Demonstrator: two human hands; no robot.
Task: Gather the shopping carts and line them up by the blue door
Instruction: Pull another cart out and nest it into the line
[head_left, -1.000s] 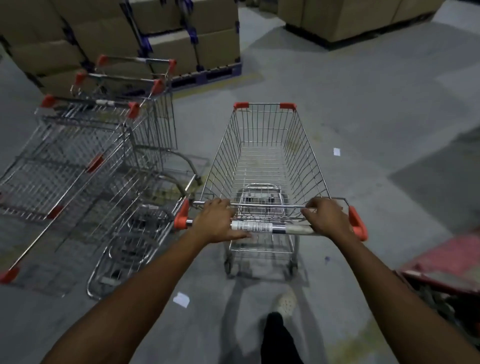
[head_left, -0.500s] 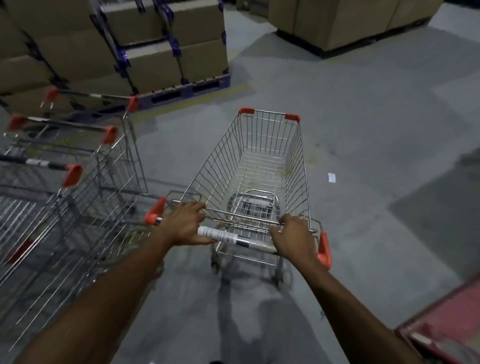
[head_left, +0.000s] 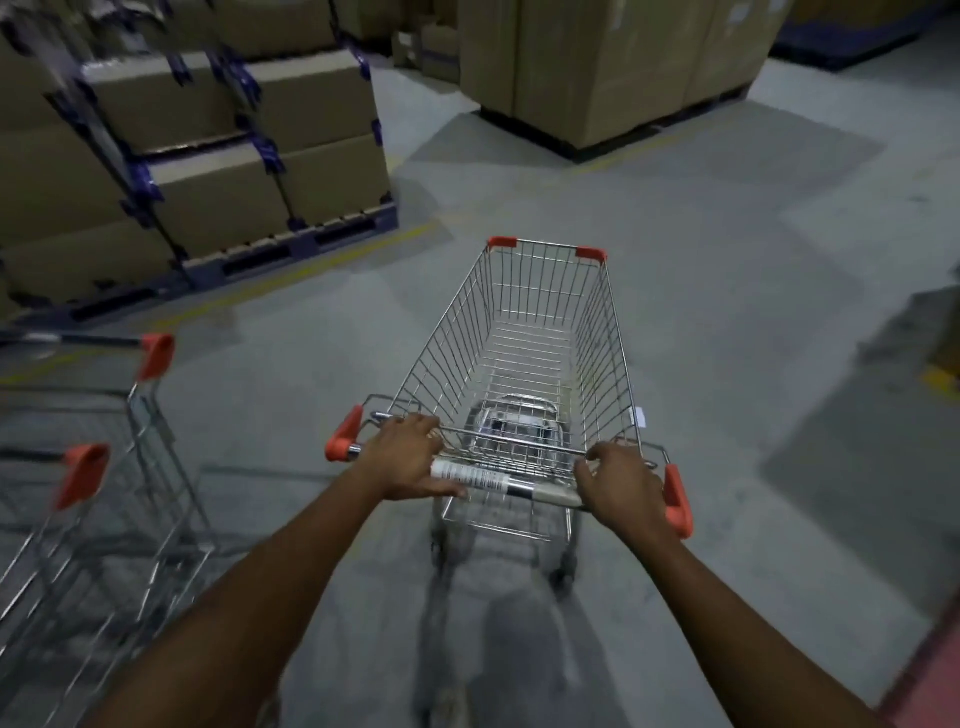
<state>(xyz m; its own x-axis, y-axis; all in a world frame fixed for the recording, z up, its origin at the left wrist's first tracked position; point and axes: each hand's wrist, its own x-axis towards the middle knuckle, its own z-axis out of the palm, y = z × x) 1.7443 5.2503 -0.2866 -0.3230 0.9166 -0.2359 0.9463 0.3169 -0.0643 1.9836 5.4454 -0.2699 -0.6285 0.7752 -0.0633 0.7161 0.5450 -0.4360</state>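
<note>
An empty wire shopping cart (head_left: 530, 332) with orange corner caps stands straight ahead of me on the grey floor. My left hand (head_left: 405, 457) grips the left part of its handle bar (head_left: 498, 483). My right hand (head_left: 621, 486) grips the right part, beside the orange end cap. At the left edge stand other nested carts (head_left: 88, 499) with orange handle ends, blurred. No blue door is in view.
Stacked cardboard boxes on a blue pallet (head_left: 208, 171) rise at the upper left. More tall boxes (head_left: 613, 67) stand at the upper middle. Open concrete floor (head_left: 753, 312) lies ahead and right. A red surface (head_left: 930, 675) shows at the bottom right corner.
The cart has swung right and moved forward, away from the nested carts, which have slid toward the left edge. Both hands keep their grip on the handle.
</note>
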